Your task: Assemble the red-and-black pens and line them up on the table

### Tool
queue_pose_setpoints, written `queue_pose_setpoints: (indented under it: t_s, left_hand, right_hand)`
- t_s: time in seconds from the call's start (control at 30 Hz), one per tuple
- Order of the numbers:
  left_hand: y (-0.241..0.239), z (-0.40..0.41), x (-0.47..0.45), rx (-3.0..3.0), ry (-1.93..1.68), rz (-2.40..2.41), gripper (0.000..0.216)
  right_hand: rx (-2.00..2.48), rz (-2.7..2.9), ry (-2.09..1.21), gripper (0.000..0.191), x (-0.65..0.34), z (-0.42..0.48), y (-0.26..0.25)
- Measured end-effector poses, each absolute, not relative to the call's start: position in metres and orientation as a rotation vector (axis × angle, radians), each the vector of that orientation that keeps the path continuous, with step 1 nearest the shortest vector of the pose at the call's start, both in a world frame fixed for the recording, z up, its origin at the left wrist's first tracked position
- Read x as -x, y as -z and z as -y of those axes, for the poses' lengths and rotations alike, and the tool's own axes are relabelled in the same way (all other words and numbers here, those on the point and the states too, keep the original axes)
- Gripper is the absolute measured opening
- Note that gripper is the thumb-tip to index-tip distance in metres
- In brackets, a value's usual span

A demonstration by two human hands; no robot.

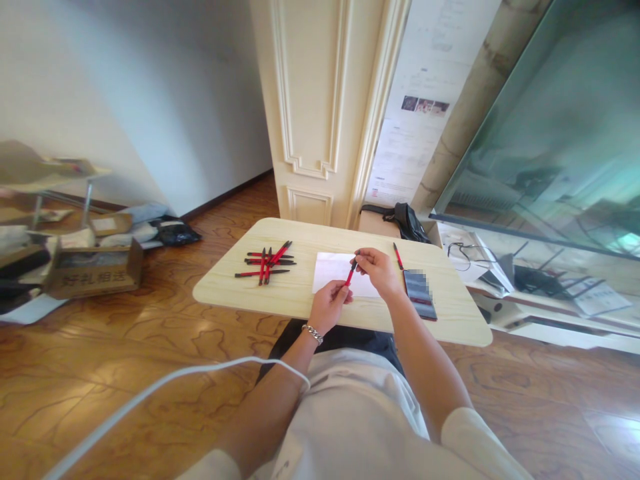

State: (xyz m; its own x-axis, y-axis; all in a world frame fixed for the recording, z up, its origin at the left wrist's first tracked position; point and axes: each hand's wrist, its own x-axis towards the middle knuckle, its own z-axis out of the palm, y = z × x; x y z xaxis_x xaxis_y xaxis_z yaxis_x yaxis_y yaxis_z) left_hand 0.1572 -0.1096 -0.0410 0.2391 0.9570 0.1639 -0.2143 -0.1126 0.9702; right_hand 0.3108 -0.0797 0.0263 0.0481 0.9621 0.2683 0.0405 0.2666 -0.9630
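Between my two hands, over a sheet of white paper, is a red and black pen. My left hand pinches its red lower part, the fingers closed round it. The fingertips of my right hand are closed on its black upper end. To the left lies a crossed pile of red and black pens, several of them stacked over one another. One more pen rests alone to the right, just beyond a dark phone-like slab, whose screen is partly blurred out.
The pale wooden table has rounded corners. A white cable runs across my left forearm. Behind the table are a black bag and a white cabinet with papers and wires. An open cardboard box sits on the floor at left.
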Motion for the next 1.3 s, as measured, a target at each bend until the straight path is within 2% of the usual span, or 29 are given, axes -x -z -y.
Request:
queue_pose_setpoints:
  t_s: [0.27, 0.5, 0.7, 0.9, 1.1, 1.3]
  left_hand:
    - [0.026, 0.120, -0.156, -0.979, -1.018, -0.664, 0.033]
    - [0.031, 0.118, -0.162, -1.218, -1.218, -1.029, 0.028]
    - [0.031, 0.119, -0.163, -1.379, -1.145, -1.038, 0.034]
    - [0.027, 0.118, -0.160, -1.204, -1.043, -0.896, 0.037]
    - [0.025, 0.120, -0.158, -1.013, -0.988, -0.796, 0.036]
    - [0.024, 0.120, -0.158, -0.997, -0.960, -0.777, 0.034]
  right_hand:
    - [1.011, 1.221, -1.057, 0.030, -0.314, 0.086, -0.016]
    - [1.168, 1.164, -0.863, 0.031, -0.301, 0.089, 0.000]
    - [1.337, 1.157, -0.804, 0.040, -0.290, 0.087, 0.006]
    - [1.149, 1.064, -1.104, 0.044, -0.287, 0.091, 0.003]
    - [1.104, 1.039, -1.117, 0.034, -0.288, 0.093, 0.004]
    - [1.095, 1.059, -1.180, 0.038, -0.289, 0.094, 0.004]
